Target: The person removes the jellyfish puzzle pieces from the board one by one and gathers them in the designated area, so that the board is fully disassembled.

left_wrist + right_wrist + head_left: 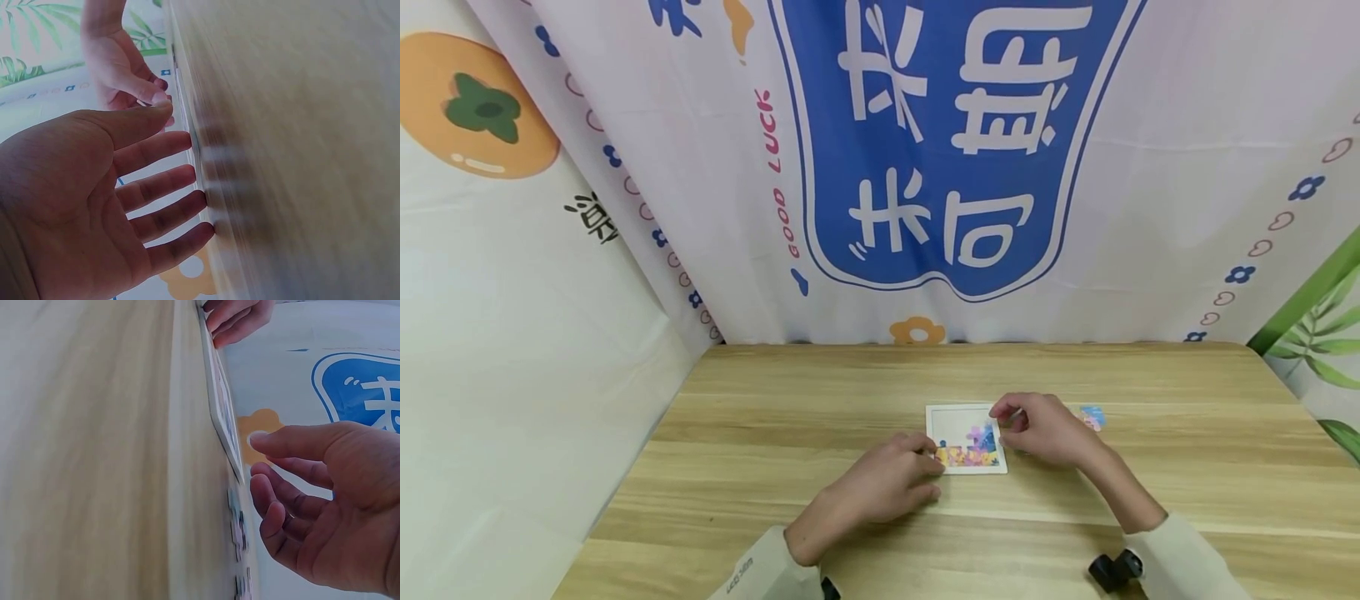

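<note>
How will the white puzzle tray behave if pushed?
The white puzzle tray is probably stiff: its thin edge looks straight in the right wrist view. Likely to slide rather than tip, lying low and flat on the table. Part of it is bare, so a hard shove might shift the puzzle pieces inside.

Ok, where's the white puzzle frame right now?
In the head view, the white puzzle frame lies on the wooden table, a little right of picture centre, between the left hand and the right hand.

wood-grain table [1210, 433] | white curtain [1187, 167] behind, blue emblem [936, 158] | leaf print [1333, 369] right
</note>
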Demonstrator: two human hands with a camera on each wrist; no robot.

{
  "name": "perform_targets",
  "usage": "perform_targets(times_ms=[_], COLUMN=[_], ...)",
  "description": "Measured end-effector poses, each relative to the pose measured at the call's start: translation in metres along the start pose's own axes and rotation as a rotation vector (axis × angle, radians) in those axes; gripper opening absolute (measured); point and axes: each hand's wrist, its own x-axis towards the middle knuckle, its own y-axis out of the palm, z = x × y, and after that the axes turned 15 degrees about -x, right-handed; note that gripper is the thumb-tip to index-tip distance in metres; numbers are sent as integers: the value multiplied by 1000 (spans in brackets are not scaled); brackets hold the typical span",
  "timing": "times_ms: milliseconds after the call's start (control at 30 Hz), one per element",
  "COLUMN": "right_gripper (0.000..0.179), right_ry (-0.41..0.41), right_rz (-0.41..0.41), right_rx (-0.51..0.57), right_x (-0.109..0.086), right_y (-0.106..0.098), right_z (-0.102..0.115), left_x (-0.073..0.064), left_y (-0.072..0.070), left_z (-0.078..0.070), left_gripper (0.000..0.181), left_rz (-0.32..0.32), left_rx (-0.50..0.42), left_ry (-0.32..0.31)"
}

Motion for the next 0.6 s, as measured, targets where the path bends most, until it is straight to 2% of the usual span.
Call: perform_targets(times_ms=[200, 600], right_gripper=[28, 30], right_ry=[3, 40], right_rz=[40, 51], right_rx=[32, -17], right_x=[6, 13], right_y=[2, 9], right_z=[9, 18], left_x=[-1, 0], left_y=[0, 0], left_z=[0, 0], left_gripper=[32, 31], left_rz=[-4, -10], left_rx=[-9, -6], left_ry=[-2, 2])
